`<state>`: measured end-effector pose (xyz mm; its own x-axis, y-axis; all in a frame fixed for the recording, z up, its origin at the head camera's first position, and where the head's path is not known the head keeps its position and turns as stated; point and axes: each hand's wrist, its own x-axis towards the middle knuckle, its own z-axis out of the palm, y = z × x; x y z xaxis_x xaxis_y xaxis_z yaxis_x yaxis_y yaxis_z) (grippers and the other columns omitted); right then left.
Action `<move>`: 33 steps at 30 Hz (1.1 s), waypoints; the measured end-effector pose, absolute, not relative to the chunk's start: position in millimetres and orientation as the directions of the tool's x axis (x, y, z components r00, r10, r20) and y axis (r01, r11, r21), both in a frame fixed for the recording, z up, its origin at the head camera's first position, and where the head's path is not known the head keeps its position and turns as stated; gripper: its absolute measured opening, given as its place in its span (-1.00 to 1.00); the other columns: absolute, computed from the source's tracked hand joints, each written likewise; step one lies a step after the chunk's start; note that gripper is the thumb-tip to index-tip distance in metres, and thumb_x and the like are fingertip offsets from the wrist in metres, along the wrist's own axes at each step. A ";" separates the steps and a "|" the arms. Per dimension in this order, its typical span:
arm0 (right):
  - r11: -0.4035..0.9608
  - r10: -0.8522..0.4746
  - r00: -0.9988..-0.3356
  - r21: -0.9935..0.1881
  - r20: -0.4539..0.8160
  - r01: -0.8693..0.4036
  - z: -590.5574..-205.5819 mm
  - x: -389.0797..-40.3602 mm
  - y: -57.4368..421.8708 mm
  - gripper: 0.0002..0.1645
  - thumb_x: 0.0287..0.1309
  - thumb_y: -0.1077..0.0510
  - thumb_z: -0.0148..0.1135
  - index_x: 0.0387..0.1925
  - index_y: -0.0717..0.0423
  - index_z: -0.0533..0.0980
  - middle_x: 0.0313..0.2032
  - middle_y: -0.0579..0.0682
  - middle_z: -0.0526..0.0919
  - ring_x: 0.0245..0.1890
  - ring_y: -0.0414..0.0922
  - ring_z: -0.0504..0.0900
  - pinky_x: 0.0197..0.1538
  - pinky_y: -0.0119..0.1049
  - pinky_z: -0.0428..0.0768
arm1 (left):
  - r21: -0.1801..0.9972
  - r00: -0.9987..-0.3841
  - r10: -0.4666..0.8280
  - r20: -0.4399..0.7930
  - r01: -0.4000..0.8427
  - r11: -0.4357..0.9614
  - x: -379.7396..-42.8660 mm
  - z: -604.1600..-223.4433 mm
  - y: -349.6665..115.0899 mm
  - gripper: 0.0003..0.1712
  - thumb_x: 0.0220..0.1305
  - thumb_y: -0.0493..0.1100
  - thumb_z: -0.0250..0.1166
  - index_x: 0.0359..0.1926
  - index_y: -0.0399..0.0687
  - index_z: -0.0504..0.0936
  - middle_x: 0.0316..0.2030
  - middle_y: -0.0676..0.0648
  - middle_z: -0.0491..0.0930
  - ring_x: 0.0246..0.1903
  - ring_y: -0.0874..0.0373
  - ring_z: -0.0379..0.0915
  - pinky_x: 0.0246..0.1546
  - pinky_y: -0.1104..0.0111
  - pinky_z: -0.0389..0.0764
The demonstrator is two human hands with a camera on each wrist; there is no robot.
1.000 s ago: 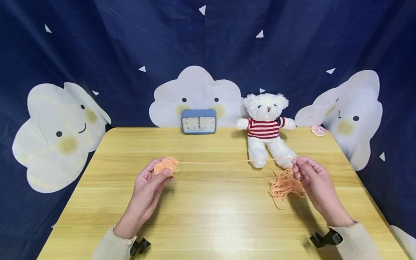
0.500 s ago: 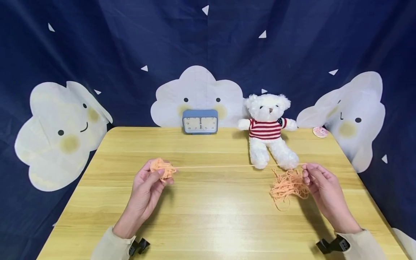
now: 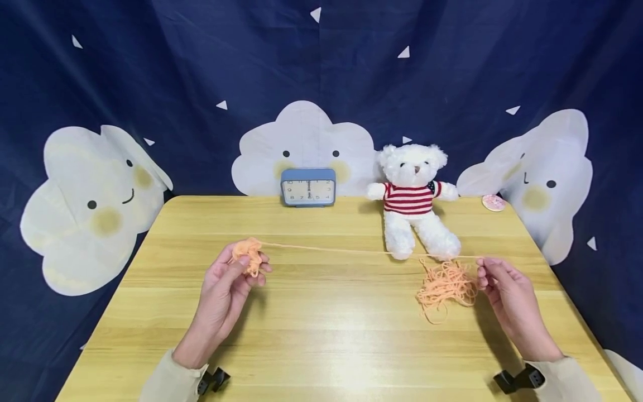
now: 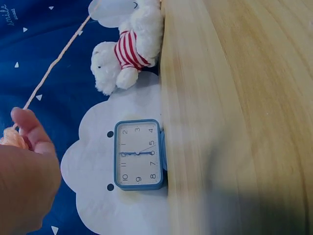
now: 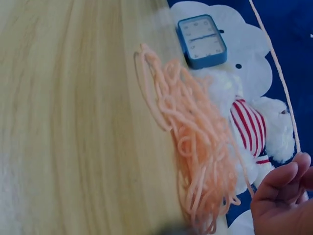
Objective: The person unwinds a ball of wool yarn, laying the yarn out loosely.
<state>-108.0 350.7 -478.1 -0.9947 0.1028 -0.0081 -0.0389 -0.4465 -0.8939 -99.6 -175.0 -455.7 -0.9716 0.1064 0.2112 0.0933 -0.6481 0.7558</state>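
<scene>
Left hand (image 3: 223,290): thumb and fingers clamped on a yarn wad (image 3: 247,251), front-left of the bear (image 3: 409,196). Right hand (image 3: 514,307): fingertips pinched together on the strand (image 3: 326,248), front-right of the bear. Strand runs nearly straight between hands, crossing before the bear's legs. Loose pile (image 3: 446,286) just in front of the bear's feet; clock (image 3: 308,188) left of it. Probably best: light, even tension, slow draw, loops freed before they snag, wad not crushed.
</scene>
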 end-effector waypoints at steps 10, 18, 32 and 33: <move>-0.096 0.072 -0.979 -0.978 -0.193 0.186 -487.5 -109.2 372.2 -0.65 0.71 0.20 0.08 -0.19 0.17 0.73 -0.41 -0.09 0.66 -0.48 -0.27 0.56 -0.43 -0.46 0.61 | 0.762 -0.992 -0.023 0.125 0.111 -0.637 -100.3 -452.4 -171.5 -0.80 0.69 -0.34 0.15 0.11 -0.29 0.67 -0.08 -0.15 0.68 -0.25 0.10 0.69 -0.32 0.48 0.70; 0.314 0.113 -0.966 -0.914 -0.231 0.255 -491.9 -110.2 376.1 -0.75 0.68 0.16 0.16 -0.01 0.24 0.69 -0.32 -0.17 0.68 -0.42 -0.28 0.60 -0.42 -0.41 0.59 | 0.770 -0.991 -0.020 0.134 0.117 -0.627 -103.0 -454.6 -165.1 -0.77 0.68 -0.37 0.15 0.16 -0.25 0.69 -0.04 -0.15 0.69 -0.20 0.10 0.72 -0.27 0.47 0.73; 0.263 0.180 -0.983 -0.965 0.037 0.012 -462.4 -105.3 264.6 -0.67 0.62 0.26 0.15 0.26 0.30 0.57 -0.29 0.03 0.60 -0.39 -0.12 0.58 -0.40 -0.33 0.62 | 0.823 -0.995 0.004 0.096 0.077 -0.562 -104.4 -450.2 -151.6 -0.80 0.66 -0.36 0.20 0.15 -0.23 0.69 0.00 -0.12 0.69 -0.13 0.15 0.67 -0.24 0.44 0.71; 0.240 0.110 -0.993 -0.971 0.033 -0.006 -461.5 -106.1 255.9 -0.67 0.63 0.27 0.14 0.27 0.30 0.57 -0.24 0.09 0.63 -0.35 -0.07 0.61 -0.34 -0.31 0.66 | 0.824 -0.995 0.008 0.097 0.076 -0.561 -104.4 -449.7 -151.0 -0.80 0.65 -0.37 0.20 0.15 -0.23 0.69 0.01 -0.12 0.69 -0.12 0.14 0.67 -0.23 0.44 0.72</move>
<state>-106.1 255.9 -461.5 -0.9934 0.1099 0.0331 -0.0058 0.2400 -0.9708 -104.4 -151.0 -449.7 -0.9953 0.0075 0.0970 0.0761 -0.5611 0.8243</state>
